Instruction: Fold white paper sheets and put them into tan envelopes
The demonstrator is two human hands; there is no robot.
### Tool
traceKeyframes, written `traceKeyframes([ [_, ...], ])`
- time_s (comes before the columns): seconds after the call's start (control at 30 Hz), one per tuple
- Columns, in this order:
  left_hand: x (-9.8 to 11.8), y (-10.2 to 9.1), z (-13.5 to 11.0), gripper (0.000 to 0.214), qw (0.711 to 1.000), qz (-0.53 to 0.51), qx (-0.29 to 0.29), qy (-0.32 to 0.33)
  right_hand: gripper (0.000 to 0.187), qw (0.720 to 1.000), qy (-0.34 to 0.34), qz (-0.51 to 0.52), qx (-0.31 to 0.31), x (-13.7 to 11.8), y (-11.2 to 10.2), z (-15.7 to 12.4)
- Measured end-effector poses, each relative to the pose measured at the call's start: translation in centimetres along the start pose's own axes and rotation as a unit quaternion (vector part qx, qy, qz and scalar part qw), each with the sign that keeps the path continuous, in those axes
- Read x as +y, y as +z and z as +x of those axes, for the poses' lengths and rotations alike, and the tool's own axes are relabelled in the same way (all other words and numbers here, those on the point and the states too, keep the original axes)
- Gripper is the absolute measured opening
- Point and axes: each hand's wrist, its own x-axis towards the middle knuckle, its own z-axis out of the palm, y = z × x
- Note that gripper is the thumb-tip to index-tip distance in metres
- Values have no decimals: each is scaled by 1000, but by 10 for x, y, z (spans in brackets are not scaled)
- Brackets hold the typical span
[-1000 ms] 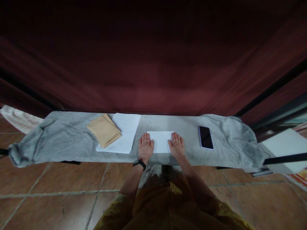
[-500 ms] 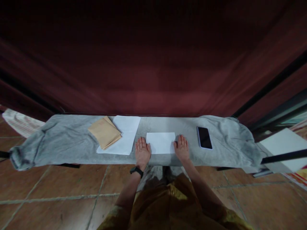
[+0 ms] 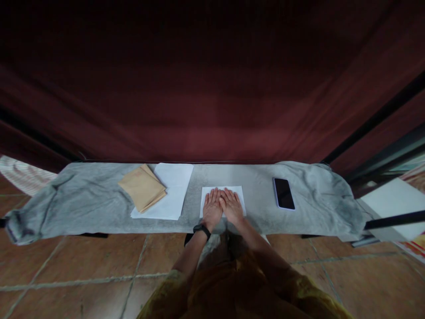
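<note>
A white sheet of paper [image 3: 238,190] lies on the grey cloth in front of me, its lower middle covered by both hands. My left hand [image 3: 213,208] rests flat on the sheet, fingers stretched away from me, with a dark watch on the wrist. Beside it, my right hand [image 3: 231,206] also lies flat on the paper. The two hands touch along the thumbs. Neither one grasps anything.
To the left, brown envelopes [image 3: 142,187] lie partly over a larger stack of white paper [image 3: 175,188]. A phone [image 3: 283,193] lies to the right. The grey cloth [image 3: 259,186] covers a narrow table, bunched at both ends. A dark red panel [image 3: 212,133] rises behind it.
Both hands have moved inward, from the cloth at the sheet's left and right edges onto the middle of the paper. Both stay flat. The view has shifted slightly.
</note>
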Motion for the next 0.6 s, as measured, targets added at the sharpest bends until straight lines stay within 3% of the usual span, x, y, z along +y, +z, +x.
traceKeyframes([
  [0.23,-11,1,16,58,999,11,19,-49,53,998,25,-32,53,14,7,13],
  [0.6,-34,2,6,61,993,26,64,-98,61,992,88,-57,77,47,4,5],
])
